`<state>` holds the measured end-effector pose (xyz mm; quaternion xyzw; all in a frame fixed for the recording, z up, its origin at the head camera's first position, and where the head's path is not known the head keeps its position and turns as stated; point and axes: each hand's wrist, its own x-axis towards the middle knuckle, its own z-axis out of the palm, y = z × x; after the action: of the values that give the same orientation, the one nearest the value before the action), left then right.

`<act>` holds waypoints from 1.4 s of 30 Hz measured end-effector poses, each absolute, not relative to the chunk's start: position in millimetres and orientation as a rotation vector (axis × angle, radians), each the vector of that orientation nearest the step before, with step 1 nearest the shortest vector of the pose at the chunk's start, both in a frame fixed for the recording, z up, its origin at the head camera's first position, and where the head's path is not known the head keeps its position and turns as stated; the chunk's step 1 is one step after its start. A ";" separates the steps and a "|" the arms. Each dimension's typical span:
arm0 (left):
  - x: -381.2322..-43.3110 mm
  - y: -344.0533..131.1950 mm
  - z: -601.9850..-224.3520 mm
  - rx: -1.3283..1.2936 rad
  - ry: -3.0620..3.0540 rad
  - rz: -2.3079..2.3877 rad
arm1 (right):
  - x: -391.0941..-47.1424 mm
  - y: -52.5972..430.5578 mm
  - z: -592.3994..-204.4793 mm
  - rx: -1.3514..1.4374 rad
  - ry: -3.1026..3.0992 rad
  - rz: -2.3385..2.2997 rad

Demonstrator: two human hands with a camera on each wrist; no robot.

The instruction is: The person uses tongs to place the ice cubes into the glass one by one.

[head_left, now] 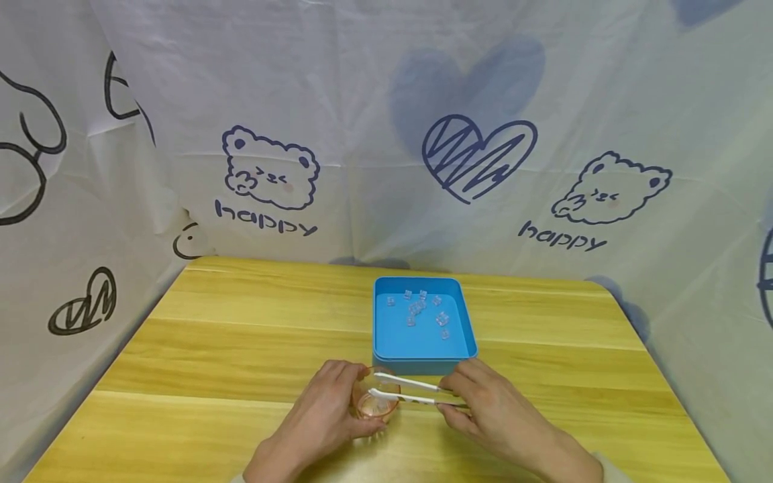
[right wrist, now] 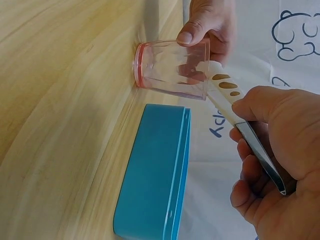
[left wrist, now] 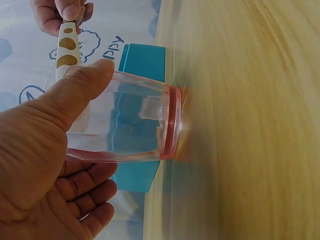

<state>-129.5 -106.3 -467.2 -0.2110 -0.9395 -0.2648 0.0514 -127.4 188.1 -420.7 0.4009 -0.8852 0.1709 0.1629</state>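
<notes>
A clear, pink-tinted cup (head_left: pixel 365 405) stands upright on the table, with my left hand (head_left: pixel 323 406) holding it between thumb and fingers. A clear cube (left wrist: pixel 151 108) shows low inside the cup in the left wrist view. My right hand (head_left: pixel 492 402) grips a pair of tongs (head_left: pixel 413 399) with white, oval-holed ends and metal handles. The tongs reach leftward over the cup's mouth, their two tips spread apart. Just behind the hands sits a blue square tray (head_left: pixel 378 335), where several clear cubes (head_left: pixel 418 307) lie scattered.
The wood-grain table (head_left: pixel 241 322) extends to both sides of the tray. A white curtain (head_left: pixel 362 134) printed with bears, hearts and lettering hangs behind the table's far edge and along the sides.
</notes>
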 end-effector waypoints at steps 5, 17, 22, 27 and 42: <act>-129.3 -106.3 -467.3 -0.642 -2.854 -0.801 | -127.9 187.8 -421.7 1.138 -2.503 0.492; -129.2 -109.0 -466.5 -0.714 -2.765 -0.611 | -129.6 187.0 -424.0 1.101 -2.487 0.433; -129.5 -108.6 -466.3 -0.719 -2.763 -0.609 | -129.6 187.0 -423.5 1.099 -2.513 0.452; -129.0 -108.3 -466.6 -0.712 -2.781 -0.632 | -129.7 187.6 -423.0 1.084 -2.522 0.465; -127.9 -107.5 -467.0 -0.695 -2.796 -0.665 | -162.9 209.4 -411.4 0.808 -2.625 0.534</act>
<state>-127.9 -107.5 -467.0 -0.2341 -0.9415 -0.2240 0.0924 -162.9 209.4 -411.4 0.2847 -0.9243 0.1881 0.1709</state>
